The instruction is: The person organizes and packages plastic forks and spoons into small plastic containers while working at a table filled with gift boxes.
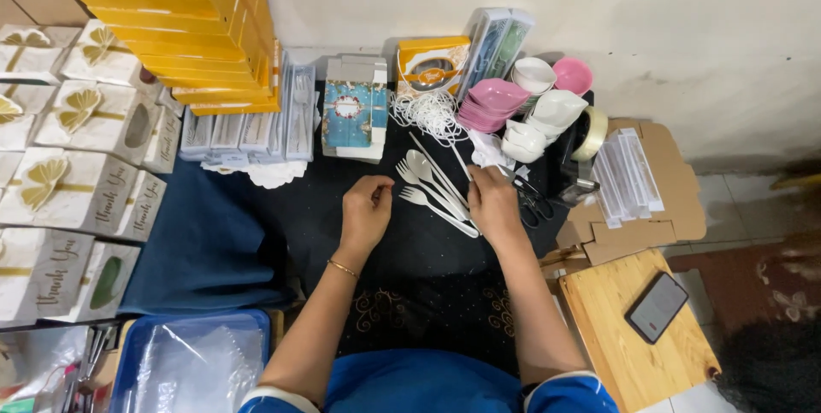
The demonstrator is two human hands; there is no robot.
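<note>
Fingers of the right hand (pixel 493 199) curl onto the white plastic cutlery (pixel 434 184), a spoon and two forks laid side by side on the black cloth (pixel 410 250), while the left hand (pixel 366 208) pinches shut just beside them, on what I cannot tell. Judging by this, the set is only gathered: string (pixel 428 112), bowls (pixel 522 101) and clear sleeves (pixel 629 172) lie beyond unused, folded boxes (pixel 77 165) at left.
</note>
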